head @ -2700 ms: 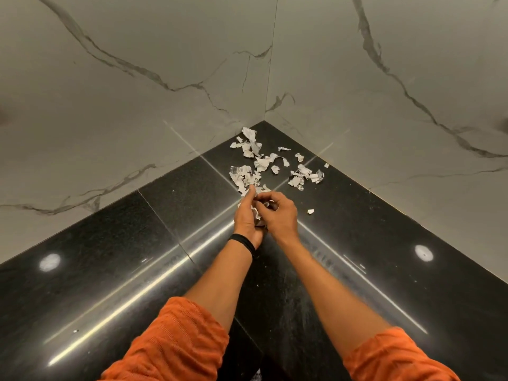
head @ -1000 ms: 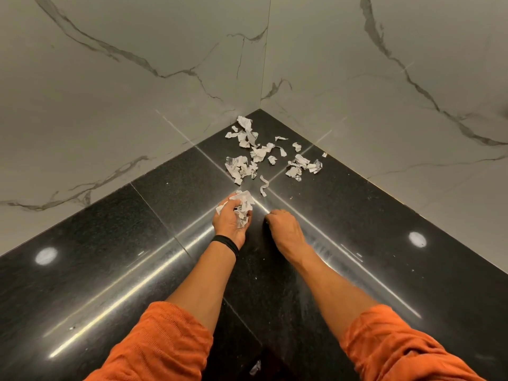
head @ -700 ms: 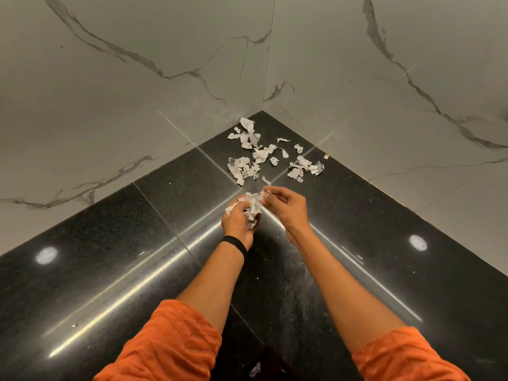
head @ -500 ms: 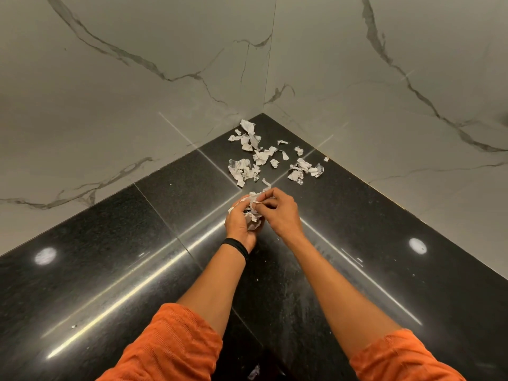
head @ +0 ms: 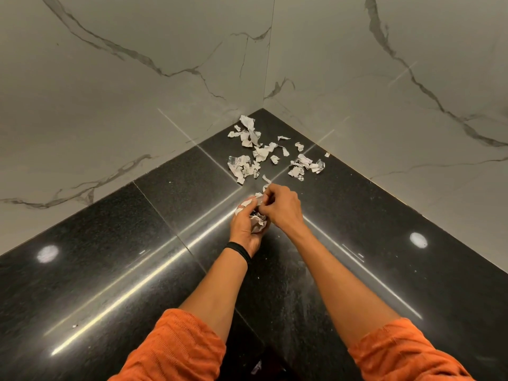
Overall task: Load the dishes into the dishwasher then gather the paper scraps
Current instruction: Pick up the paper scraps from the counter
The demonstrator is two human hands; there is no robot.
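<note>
Right hand (head: 283, 209) came back off the black counter (head: 137, 257), now pinching a paper scrap (head: 259, 198) onto the crumpled wad (head: 258, 225) my left hand (head: 243, 229) grips. Loose scraps (head: 255, 158) lie just past both hands.

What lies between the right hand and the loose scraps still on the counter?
Nothing visible. The right hand pinches a scrap at the wad that the left hand holds; only bare counter lies between it and the loose scraps near the corner.
</note>
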